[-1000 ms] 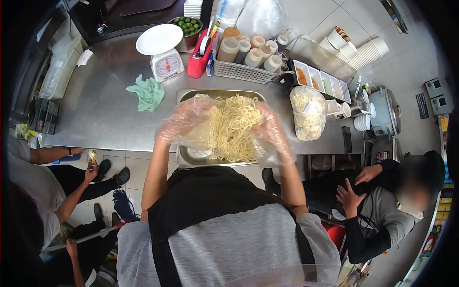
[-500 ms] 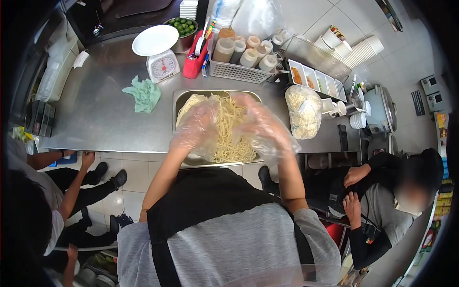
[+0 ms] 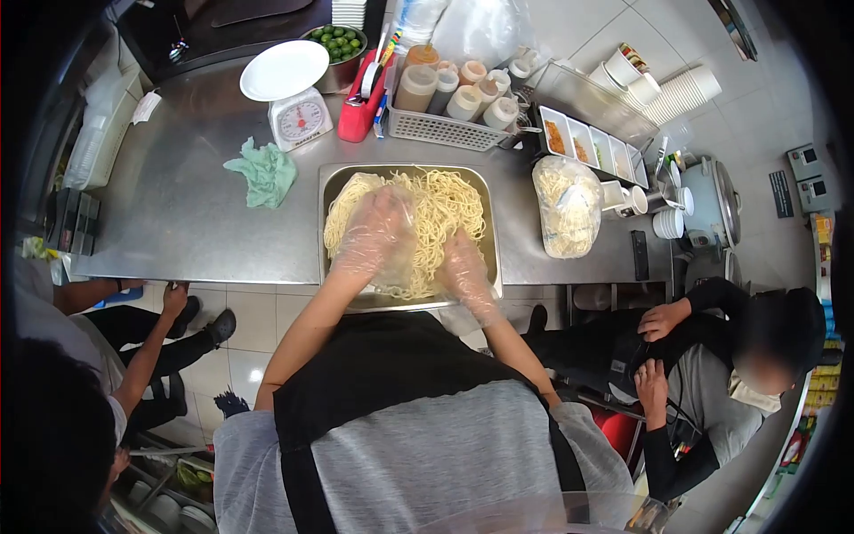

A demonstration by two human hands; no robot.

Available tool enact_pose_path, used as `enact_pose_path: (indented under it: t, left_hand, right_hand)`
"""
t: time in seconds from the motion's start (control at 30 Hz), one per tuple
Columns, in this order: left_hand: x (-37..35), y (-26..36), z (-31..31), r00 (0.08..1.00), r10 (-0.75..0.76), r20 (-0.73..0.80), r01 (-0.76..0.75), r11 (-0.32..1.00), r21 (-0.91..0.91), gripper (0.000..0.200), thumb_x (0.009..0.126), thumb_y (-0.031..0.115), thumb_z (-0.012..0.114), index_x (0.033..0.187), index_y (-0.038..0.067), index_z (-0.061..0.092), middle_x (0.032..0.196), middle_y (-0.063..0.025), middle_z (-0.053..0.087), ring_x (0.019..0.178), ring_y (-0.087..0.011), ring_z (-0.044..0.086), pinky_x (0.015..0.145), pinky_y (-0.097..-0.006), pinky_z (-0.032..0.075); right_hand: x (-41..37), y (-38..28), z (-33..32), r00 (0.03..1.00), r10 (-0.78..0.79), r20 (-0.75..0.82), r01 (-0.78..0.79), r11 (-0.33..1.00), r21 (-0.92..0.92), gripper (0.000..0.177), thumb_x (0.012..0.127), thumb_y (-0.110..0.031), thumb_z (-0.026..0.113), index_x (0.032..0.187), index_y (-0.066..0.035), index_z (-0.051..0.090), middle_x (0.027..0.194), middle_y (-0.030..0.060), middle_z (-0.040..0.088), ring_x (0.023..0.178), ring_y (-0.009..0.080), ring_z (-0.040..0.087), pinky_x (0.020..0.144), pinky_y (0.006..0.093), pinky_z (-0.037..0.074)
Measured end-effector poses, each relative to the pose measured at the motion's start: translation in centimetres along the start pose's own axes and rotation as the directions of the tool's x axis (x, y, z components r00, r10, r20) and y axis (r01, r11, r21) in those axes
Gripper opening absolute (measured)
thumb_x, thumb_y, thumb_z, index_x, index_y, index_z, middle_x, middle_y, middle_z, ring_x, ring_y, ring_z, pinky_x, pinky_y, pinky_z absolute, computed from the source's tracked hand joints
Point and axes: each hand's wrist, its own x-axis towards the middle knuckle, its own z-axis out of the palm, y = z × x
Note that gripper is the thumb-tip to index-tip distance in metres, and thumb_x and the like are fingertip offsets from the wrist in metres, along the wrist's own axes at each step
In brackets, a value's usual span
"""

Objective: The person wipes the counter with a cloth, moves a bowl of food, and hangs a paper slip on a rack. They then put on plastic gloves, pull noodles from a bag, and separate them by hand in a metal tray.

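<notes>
A metal tray [image 3: 495, 258] on the steel counter holds a spread of pale noodles [image 3: 443, 209]. My left hand [image 3: 378, 227], in a clear plastic glove, rests on the noodles at the tray's left-centre, with its fingertips turned down and partly hidden. My right hand [image 3: 467, 267], gloved the same way, is at the tray's lower right, its fingers in the noodles. What either hand grips, if anything, is hidden. To the tray's right lies a plastic bag of noodles [image 3: 567, 209].
On the counter [image 3: 178, 214] are a green cloth [image 3: 262, 175], a scale [image 3: 301, 118], a red tape dispenser [image 3: 356, 111], a basket [image 3: 445, 131] of sauce bottles and a topping box [image 3: 592, 147]. One person [image 3: 712, 383] is at the right; others [image 3: 133, 356] are at the left.
My right hand has moved down and toward me from the tray's upper right, uncovering noodles there. My left hand has shifted slightly right. The noodles are spread more to the upper right.
</notes>
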Motion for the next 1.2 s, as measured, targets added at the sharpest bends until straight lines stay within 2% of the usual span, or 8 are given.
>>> enact_pose_path:
  t: [0.13,0.3,0.43,0.67,0.77,0.97,1.13,1.2]
  left_hand:
    - [0.5,0.9,-2.9,0.985,-0.103,0.141,0.158,0.874,-0.461,0.043,0.081,0.011,0.059,0.124,0.008,0.053,0.122,-0.0112,0.054,0.110,-0.0279,0.053,0.098,-0.0385,0.043]
    - [1.1,1.7,-5.8,0.993,-0.016,0.113,0.075,0.839,-0.539,0.060,0.078,0.012,0.065,0.135,0.011,0.045,0.132,-0.0106,0.050,0.118,-0.0284,0.050,0.103,-0.0405,0.040]
    - [0.8,4.6,-6.7,0.999,0.040,0.033,-0.025,0.926,-0.377,0.076,0.073,0.015,0.072,0.141,0.012,0.039,0.139,-0.0122,0.044,0.123,-0.0295,0.046,0.105,-0.0412,0.038]
    - [0.7,3.7,-4.0,0.998,-0.068,-0.018,0.053,0.890,-0.454,0.056,0.076,0.006,0.067,0.129,0.010,0.051,0.130,-0.0114,0.051,0.119,-0.0277,0.050,0.100,-0.0365,0.042]
    - [0.6,2.4,-4.8,0.979,-0.148,0.140,0.203,0.727,-0.656,0.043,0.078,0.003,0.064,0.120,0.007,0.058,0.121,-0.0101,0.057,0.113,-0.0238,0.055,0.096,-0.0343,0.043]
    - [0.6,3.7,-5.8,0.984,-0.116,0.133,0.176,0.677,-0.715,0.040,0.080,0.013,0.069,0.118,0.005,0.059,0.114,-0.0123,0.061,0.103,-0.0249,0.060,0.092,-0.0322,0.046]
    - [0.5,4.9,-3.7,0.990,-0.077,-0.122,0.007,0.871,-0.491,0.055,0.077,0.009,0.069,0.129,0.007,0.052,0.114,-0.0124,0.061,0.097,-0.0185,0.061,0.087,-0.0283,0.048]
    - [0.8,3.8,-3.5,0.975,-0.213,0.067,0.209,0.766,-0.608,0.053,0.078,0.005,0.066,0.129,0.006,0.052,0.113,-0.0103,0.062,0.095,-0.0169,0.060,0.086,-0.0268,0.047]
  right_hand:
    - [1.3,3.3,-0.8,0.976,0.037,-0.213,0.147,0.607,0.781,0.043,0.072,-0.011,0.064,0.113,-0.001,0.057,0.120,0.0199,0.056,0.107,0.0292,0.057,0.091,0.0362,0.047]
    - [1.1,3.0,-7.9,0.938,-0.155,-0.309,0.341,0.573,0.745,0.047,0.072,0.000,0.067,0.118,-0.003,0.055,0.118,0.0062,0.055,0.107,0.0172,0.054,0.092,0.0302,0.046]
    - [0.7,-0.6,-9.4,0.975,-0.192,-0.109,0.097,-0.070,0.993,0.065,0.081,-0.010,0.069,0.137,-0.004,0.038,0.111,0.0080,0.058,0.096,0.0102,0.057,0.083,0.0238,0.047]
    - [-0.7,-2.2,-9.6,0.945,-0.279,-0.172,0.170,-0.032,0.985,0.074,0.078,-0.010,0.071,0.142,-0.006,0.035,0.130,0.0113,0.052,0.120,0.0162,0.048,0.097,0.0277,0.041]
    - [0.1,-0.2,-9.0,0.882,-0.404,-0.243,0.447,0.555,0.702,0.068,0.076,-0.008,0.071,0.138,-0.006,0.042,0.132,0.0118,0.051,0.126,0.0199,0.044,0.099,0.0289,0.040]
    - [0.8,0.0,-6.9,0.958,-0.057,-0.282,0.269,0.532,0.803,0.054,0.081,-0.009,0.067,0.132,-0.005,0.048,0.133,0.0124,0.050,0.125,0.0227,0.045,0.100,0.0335,0.040]
    - [-0.2,-1.9,-7.3,0.951,-0.133,-0.279,0.305,0.266,0.914,0.053,0.086,-0.009,0.065,0.134,-0.004,0.045,0.137,0.0114,0.046,0.123,0.0195,0.046,0.099,0.0326,0.042]
    - [-1.1,-1.8,-8.5,0.974,-0.168,-0.149,0.178,0.168,0.970,0.058,0.083,-0.007,0.068,0.136,-0.005,0.044,0.138,0.0110,0.045,0.123,0.0181,0.045,0.099,0.0320,0.042]
